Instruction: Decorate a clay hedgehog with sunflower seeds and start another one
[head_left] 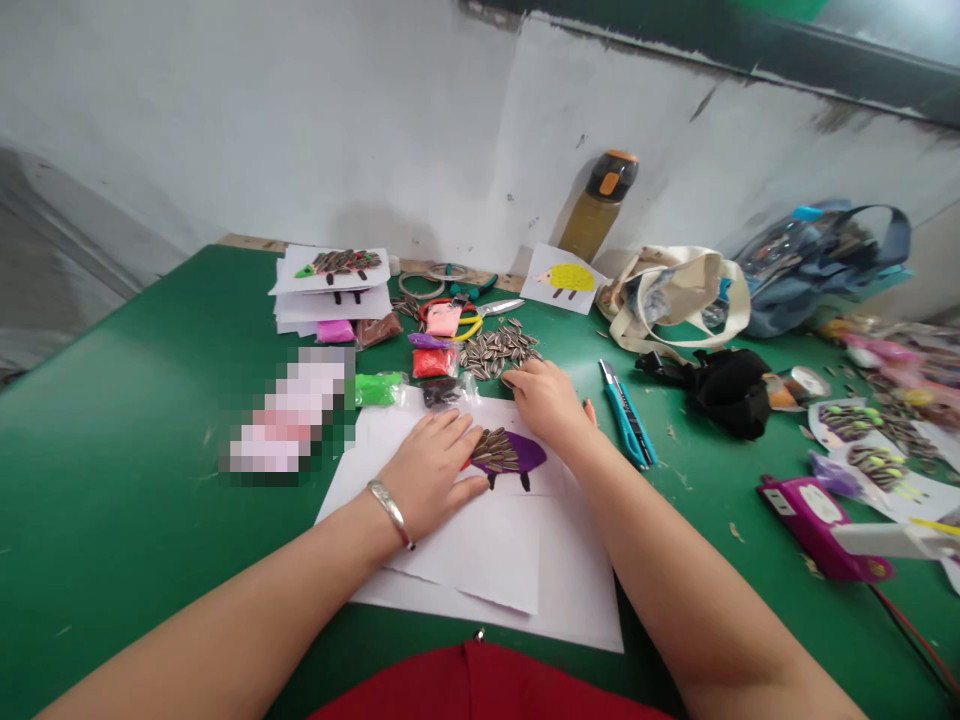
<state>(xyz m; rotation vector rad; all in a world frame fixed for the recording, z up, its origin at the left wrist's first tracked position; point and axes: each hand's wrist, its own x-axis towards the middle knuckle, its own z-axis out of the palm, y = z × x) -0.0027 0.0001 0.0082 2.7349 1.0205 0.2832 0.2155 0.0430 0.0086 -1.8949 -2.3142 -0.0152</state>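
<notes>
Seeds just beyond the fingertips

Left hand (431, 470) lies flat, palm down and fingers spread, pinning the white paper (480, 560) beside the purple clay hedgehog (506, 455) with its seed spines. Right hand (546, 400) reaches far, fingertips curled at the near edge of the sunflower seed pile (496, 352); whether it pinches a seed, I cannot tell. Pile lies just beyond it, nearer the right hand. No readable writing on the green tabletop (135, 480).

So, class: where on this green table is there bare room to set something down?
Bare green table lies left of the white paper, before the blurred patch. Another gap sits between the blue knife and purple box. Crowded: seeds and clay packets by the right hand.
</notes>
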